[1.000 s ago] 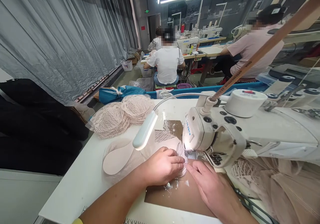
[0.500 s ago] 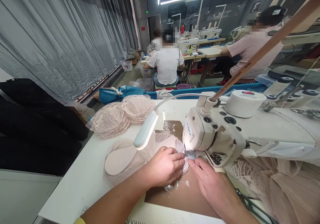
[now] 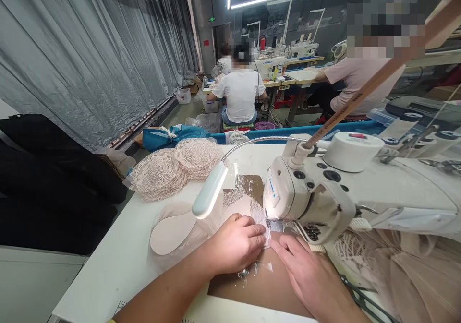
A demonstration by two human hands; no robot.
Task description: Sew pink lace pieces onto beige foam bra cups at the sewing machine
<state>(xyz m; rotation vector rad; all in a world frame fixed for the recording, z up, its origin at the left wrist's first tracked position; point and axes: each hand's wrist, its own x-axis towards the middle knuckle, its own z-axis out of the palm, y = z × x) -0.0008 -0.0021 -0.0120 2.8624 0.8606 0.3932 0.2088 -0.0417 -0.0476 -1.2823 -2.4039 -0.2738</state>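
Note:
A pale lace piece [image 3: 257, 211] lies under the head of a white sewing machine [image 3: 284, 188], close to the needle area. My left hand [image 3: 239, 244] is closed over its near end, fingertips pressed on the fabric. Just to the right, my right hand [image 3: 304, 260] pinches at the lace's edge with its forefinger stretched along it and the other fingers curled. The exact grip of both thumbs is hidden. Beneath the hands is a shiny brown sheet [image 3: 259, 287]. Sheer fabric with a smooth beige cup-shaped panel [image 3: 175, 234] spreads to the left.
Stacked lace cups [image 3: 158, 174] sit at the table's back left. A lit lamp [image 3: 211, 191] on a bendable neck hangs above the work. Dark scissors [image 3: 363, 294] and sheer beige fabric [image 3: 406, 265] lie at right. Two people [image 3: 239, 92] sit at tables beyond, another partly hidden.
My right hand has drawn slightly back toward me and down from the needle area. My left hand stays on the lace, its fingers shifted a little. The lace's near edge has turned slightly.

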